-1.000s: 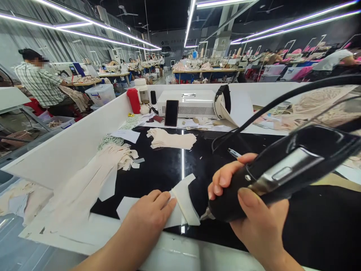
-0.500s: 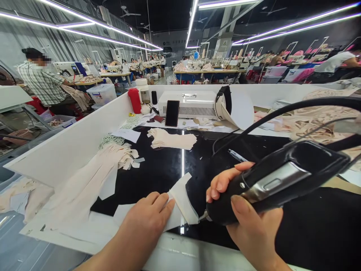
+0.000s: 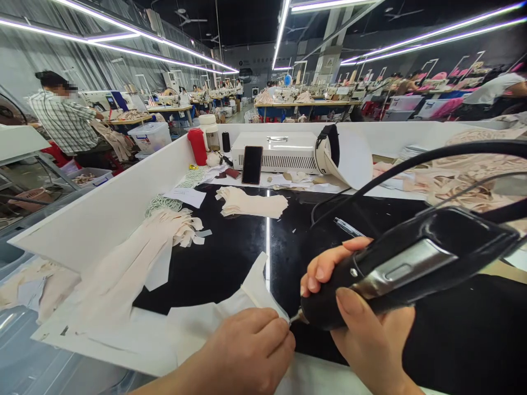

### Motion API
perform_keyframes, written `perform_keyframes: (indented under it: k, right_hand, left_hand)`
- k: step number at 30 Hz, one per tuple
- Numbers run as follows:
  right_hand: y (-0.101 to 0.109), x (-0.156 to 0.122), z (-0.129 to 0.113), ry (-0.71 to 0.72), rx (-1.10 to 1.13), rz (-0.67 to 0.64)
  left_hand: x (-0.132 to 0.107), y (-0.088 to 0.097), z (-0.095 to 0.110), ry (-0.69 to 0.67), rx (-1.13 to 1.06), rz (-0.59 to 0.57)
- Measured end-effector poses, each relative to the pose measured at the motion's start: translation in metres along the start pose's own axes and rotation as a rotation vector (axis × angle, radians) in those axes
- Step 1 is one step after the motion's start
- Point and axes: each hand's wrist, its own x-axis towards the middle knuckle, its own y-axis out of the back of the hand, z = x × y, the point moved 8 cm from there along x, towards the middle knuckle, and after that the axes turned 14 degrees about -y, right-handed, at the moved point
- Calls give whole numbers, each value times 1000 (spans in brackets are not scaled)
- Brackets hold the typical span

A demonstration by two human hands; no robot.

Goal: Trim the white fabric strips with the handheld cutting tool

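Observation:
My right hand (image 3: 370, 329) is wrapped round a black corded handheld tool (image 3: 411, 269) with a silver panel and a thin metal tip pointing left. My left hand (image 3: 251, 345) is closed at the corner of a cream fabric piece (image 3: 257, 288), its fingertips pinching the edge right beside the tool's tip. The fabric has a curved upper edge and lies partly over the dark glossy tabletop (image 3: 230, 258). More pale material spreads left from under my left hand; where one piece ends and another begins is unclear.
A stack of cream cut pieces (image 3: 253, 203) lies ahead, and a long fabric pile (image 3: 132, 263) lies to the left. A phone (image 3: 252, 164) leans on a white metal box (image 3: 275, 148). A pen (image 3: 348, 227) lies behind the tool; its thick cable (image 3: 395, 164) arches right. White side walls (image 3: 102, 203) edge the table.
My left hand has moved right and nearer, from lying on the fabric to pinching its corner at the tool's tip. The fabric has turned slightly. My right hand and the tool have barely moved.

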Motion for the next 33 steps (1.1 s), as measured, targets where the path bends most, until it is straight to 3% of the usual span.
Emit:
perform_keyframes:
  k: [6,12,27,33]
  right_hand:
    - [-2,0,0,-2,4,6]
    - [-2,0,0,9,13,8]
    - [0,0,-1,-4,-12,18]
    - [4,-1,0,-13,-1,24]
  left_hand:
    - [-2,-14,-4,-33,-79,-50]
    - [-9,-14,-14,-4,-64,-20]
    - [-12,-18,-12,9,21,-98]
    - [-17,-13,-18,101,-54,-83]
